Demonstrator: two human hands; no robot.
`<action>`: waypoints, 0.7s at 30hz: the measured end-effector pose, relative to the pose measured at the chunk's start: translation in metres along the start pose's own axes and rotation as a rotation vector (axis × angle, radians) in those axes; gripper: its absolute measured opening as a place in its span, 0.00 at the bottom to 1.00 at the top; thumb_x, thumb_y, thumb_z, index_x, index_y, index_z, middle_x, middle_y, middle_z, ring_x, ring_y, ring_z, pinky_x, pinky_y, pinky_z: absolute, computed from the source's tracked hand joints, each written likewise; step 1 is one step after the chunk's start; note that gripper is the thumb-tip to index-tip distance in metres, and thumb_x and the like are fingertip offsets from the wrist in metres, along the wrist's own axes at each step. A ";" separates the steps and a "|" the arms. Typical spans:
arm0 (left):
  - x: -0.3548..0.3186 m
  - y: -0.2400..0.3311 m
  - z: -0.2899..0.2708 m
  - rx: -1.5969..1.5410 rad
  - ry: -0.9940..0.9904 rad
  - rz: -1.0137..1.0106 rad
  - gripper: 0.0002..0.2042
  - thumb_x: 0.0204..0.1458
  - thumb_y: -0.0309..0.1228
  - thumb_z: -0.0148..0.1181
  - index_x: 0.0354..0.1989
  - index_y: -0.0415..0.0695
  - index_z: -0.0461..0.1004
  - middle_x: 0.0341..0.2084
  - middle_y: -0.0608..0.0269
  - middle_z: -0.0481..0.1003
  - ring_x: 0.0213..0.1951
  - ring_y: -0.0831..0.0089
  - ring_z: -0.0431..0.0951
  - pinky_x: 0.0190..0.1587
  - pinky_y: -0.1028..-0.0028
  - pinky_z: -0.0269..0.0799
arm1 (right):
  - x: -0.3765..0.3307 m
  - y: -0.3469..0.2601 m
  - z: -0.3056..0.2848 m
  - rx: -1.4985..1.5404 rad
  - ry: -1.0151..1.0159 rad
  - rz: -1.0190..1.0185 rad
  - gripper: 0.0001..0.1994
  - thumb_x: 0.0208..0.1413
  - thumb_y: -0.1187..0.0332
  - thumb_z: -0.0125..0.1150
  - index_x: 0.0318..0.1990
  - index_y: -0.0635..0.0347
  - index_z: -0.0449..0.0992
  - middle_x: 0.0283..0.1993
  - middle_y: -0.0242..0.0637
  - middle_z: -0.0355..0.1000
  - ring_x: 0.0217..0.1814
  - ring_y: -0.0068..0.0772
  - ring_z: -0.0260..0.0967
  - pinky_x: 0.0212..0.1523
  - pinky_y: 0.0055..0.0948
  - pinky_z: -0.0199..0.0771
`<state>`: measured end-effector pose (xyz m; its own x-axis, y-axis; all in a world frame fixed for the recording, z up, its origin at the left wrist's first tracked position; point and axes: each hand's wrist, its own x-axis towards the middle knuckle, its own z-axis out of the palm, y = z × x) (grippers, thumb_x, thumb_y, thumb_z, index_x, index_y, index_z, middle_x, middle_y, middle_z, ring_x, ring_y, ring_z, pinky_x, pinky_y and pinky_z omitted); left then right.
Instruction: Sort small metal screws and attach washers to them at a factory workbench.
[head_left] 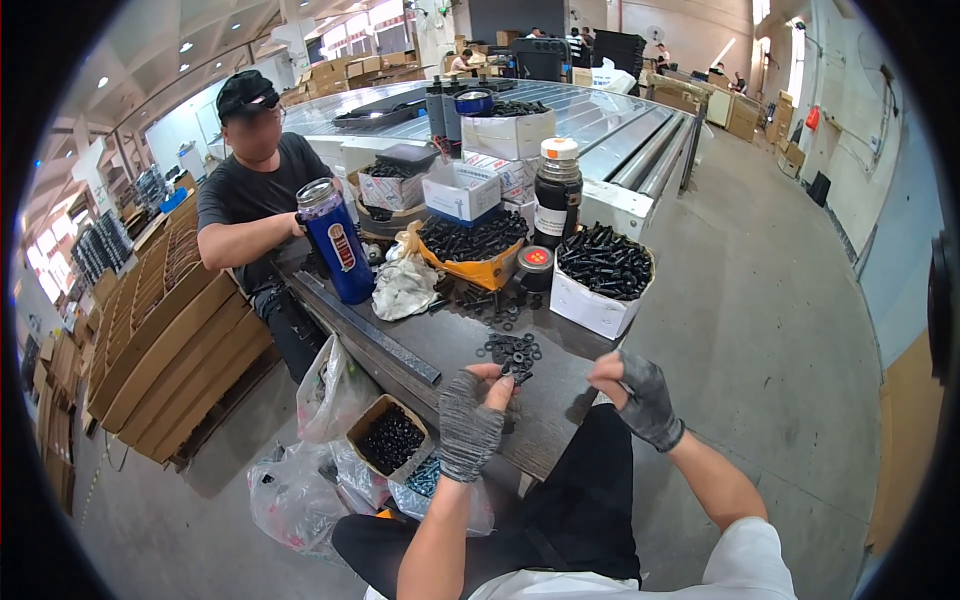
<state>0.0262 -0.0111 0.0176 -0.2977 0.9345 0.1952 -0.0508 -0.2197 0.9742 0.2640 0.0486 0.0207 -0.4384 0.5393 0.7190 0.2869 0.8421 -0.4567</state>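
My left hand (472, 422), in a grey fingerless glove, is at the table's near edge with thumb and forefinger closed. A small dark piece shows at its fingertips, too small to name. Just beyond those fingertips lies a loose pile of black ring washers (514, 348). My right hand (645, 402), gloved the same way, is raised over the table's right edge, apart from the left. Its fingers are curled together; whatever they hold, if anything, is hidden. A white box (592, 306) heaped with black bolt-like parts (604, 262) stands beyond my right hand.
Behind the washers are an orange-edged box of black parts (472, 238), a round tin (535, 262), a black thermos (556, 195) and a white rag (404, 288). A co-worker (262, 165) sits left near a blue bottle (338, 245). Bags (296, 498) and a parts carton (390, 437) are below left.
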 end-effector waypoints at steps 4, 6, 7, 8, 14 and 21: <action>-0.002 -0.003 -0.003 -0.008 -0.010 0.036 0.10 0.58 0.26 0.61 0.44 0.34 0.73 0.31 0.58 0.80 0.35 0.75 0.80 0.40 0.75 0.75 | 0.038 -0.019 0.030 0.282 -0.017 0.321 0.05 0.55 0.75 0.64 0.39 0.62 0.78 0.35 0.37 0.77 0.38 0.32 0.75 0.40 0.31 0.73; -0.003 -0.001 -0.002 -0.001 0.001 0.012 0.10 0.58 0.26 0.61 0.44 0.35 0.73 0.32 0.58 0.80 0.35 0.75 0.80 0.40 0.76 0.74 | 0.046 -0.023 0.041 0.332 -0.052 0.429 0.05 0.56 0.74 0.63 0.39 0.64 0.78 0.35 0.36 0.77 0.38 0.29 0.74 0.40 0.30 0.73; -0.002 -0.004 -0.002 -0.027 0.025 0.020 0.10 0.58 0.26 0.61 0.44 0.35 0.73 0.32 0.58 0.80 0.35 0.75 0.80 0.40 0.76 0.74 | 0.049 -0.025 0.047 0.328 -0.056 0.432 0.05 0.57 0.73 0.63 0.39 0.64 0.78 0.35 0.36 0.77 0.39 0.28 0.74 0.41 0.29 0.73; -0.002 -0.007 -0.003 -0.054 0.050 0.028 0.10 0.58 0.26 0.61 0.44 0.35 0.73 0.32 0.59 0.80 0.34 0.76 0.79 0.40 0.76 0.74 | 0.050 -0.026 0.052 0.323 -0.061 0.435 0.06 0.57 0.72 0.63 0.39 0.64 0.78 0.36 0.36 0.77 0.39 0.28 0.74 0.41 0.29 0.73; -0.001 -0.002 -0.003 -0.028 0.148 0.026 0.12 0.56 0.28 0.64 0.44 0.35 0.74 0.32 0.61 0.79 0.35 0.77 0.78 0.39 0.78 0.73 | 0.042 -0.031 0.062 0.596 -0.062 0.444 0.06 0.57 0.76 0.62 0.41 0.66 0.76 0.42 0.39 0.77 0.47 0.28 0.73 0.51 0.30 0.73; 0.000 -0.012 -0.007 0.000 0.180 0.104 0.10 0.56 0.27 0.64 0.43 0.35 0.74 0.31 0.61 0.78 0.33 0.77 0.77 0.38 0.77 0.73 | 0.053 -0.043 0.063 0.572 -0.100 0.405 0.07 0.53 0.77 0.67 0.39 0.64 0.77 0.42 0.37 0.77 0.47 0.28 0.73 0.51 0.30 0.73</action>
<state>0.0203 -0.0106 0.0048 -0.4666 0.8419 0.2710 -0.0112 -0.3120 0.9500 0.1750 0.0411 0.0455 -0.4757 0.7858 0.3953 -0.0362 0.4315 -0.9014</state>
